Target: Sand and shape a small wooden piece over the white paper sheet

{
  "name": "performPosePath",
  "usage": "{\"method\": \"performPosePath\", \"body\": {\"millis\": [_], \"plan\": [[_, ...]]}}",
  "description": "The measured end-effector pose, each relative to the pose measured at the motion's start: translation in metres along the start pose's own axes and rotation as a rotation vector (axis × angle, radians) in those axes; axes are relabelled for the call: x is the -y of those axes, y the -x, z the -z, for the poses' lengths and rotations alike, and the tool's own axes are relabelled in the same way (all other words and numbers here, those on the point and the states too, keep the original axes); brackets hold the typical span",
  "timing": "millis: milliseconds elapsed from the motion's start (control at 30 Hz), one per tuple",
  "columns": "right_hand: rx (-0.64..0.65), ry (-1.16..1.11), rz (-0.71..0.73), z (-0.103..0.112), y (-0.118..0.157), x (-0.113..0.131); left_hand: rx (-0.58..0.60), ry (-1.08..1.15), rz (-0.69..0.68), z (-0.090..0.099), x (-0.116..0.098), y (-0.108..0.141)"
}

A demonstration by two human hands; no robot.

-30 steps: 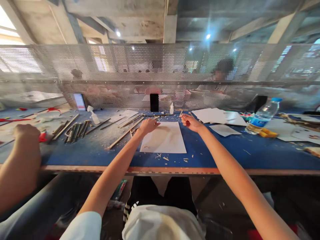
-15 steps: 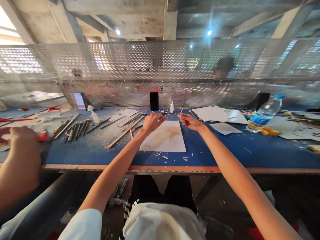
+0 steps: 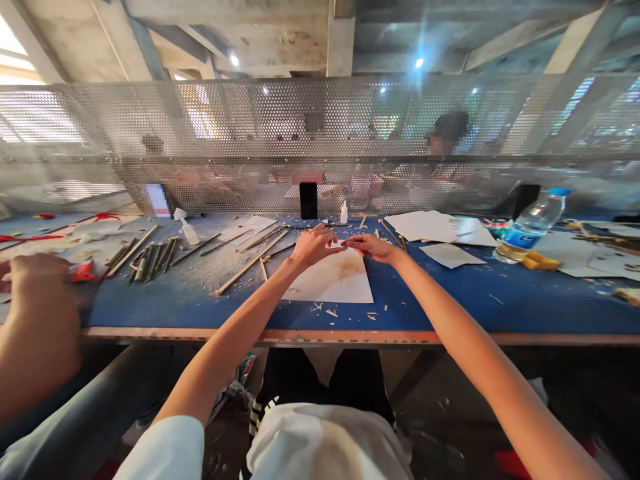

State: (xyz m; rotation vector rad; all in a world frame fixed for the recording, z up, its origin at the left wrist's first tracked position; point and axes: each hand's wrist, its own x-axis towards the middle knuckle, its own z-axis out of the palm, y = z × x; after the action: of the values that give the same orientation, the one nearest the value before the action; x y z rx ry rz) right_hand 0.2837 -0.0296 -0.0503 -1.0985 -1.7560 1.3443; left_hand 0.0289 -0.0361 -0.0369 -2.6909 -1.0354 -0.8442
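My left hand (image 3: 314,245) and my right hand (image 3: 367,248) hang over the top edge of a white paper sheet (image 3: 335,283) on the blue work surface (image 3: 440,297). Their fingertips nearly meet, and anything thin between them is too small to make out. The sheet carries brownish stains, and my left hand hides its upper left corner. A long wooden stick (image 3: 249,262) lies to the left of the sheet, and several more sticks (image 3: 150,260) lie further left.
Another person's hand (image 3: 37,280) rests at the far left of the bench. White paper sheets (image 3: 430,227) and a plastic water bottle (image 3: 533,225) stand to the right. A phone (image 3: 309,200) leans against a perforated metal screen (image 3: 320,120) along the back.
My hands have moved closer together, and their fingertips now nearly meet above the sheet's top edge. The other person's hand at the left has shifted slightly.
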Motion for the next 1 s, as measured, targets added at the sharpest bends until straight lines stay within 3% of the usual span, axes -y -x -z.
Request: {"method": "performPosePath", "body": {"millis": [600, 1000], "plan": [[0.042, 0.113, 0.044, 0.006, -0.012, -0.017, 0.012, 0.001, -0.007, -0.005, -0.003, 0.001], [-0.010, 0.127, -0.001, 0.002, -0.007, -0.009, -0.008, 0.026, -0.042, -0.008, -0.003, -0.001]]}}
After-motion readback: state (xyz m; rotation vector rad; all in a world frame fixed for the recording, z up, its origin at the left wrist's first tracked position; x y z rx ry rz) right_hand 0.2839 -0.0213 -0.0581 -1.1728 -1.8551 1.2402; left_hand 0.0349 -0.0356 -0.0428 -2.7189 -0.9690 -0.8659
